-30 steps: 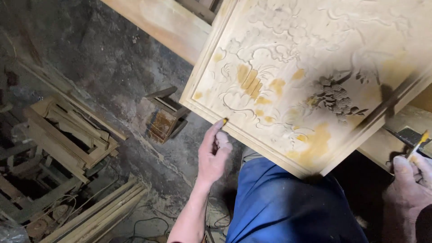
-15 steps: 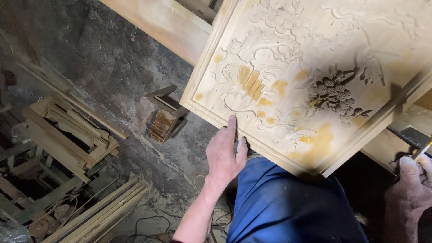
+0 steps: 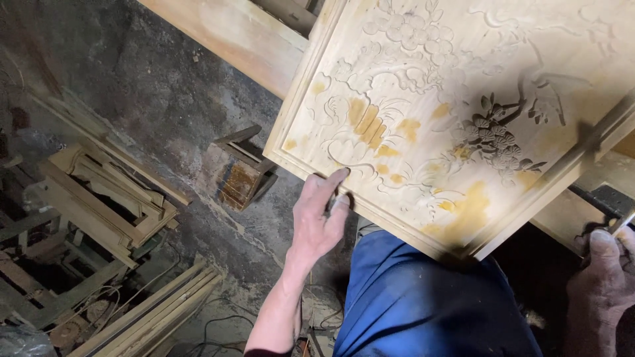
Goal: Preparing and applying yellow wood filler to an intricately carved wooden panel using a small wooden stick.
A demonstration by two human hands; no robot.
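Nearest, the left hand [image 3: 316,218], fingers spread and gripping nothing, touches the lower edge of the carved wooden panel [image 3: 463,112]. The right hand [image 3: 605,277] is closed around a dark tool [image 3: 605,201]. Beyond, the relief looks largely cut; yellow patches remain.

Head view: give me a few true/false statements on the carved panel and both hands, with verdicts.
1. The left hand touches the lower edge of the pale carved wooden panel. True.
2. The panel is carved with flowers and leaves. True.
3. The panel is painted solid blue. False: it is bare pale wood with yellowish patches.
4. The right hand rests flat on the middle of the panel. False: it is at the lower right, off the panel, gripping a tool that is mostly hidden.
5. A small dark wooden stool stands on the floor, left of the panel. True.
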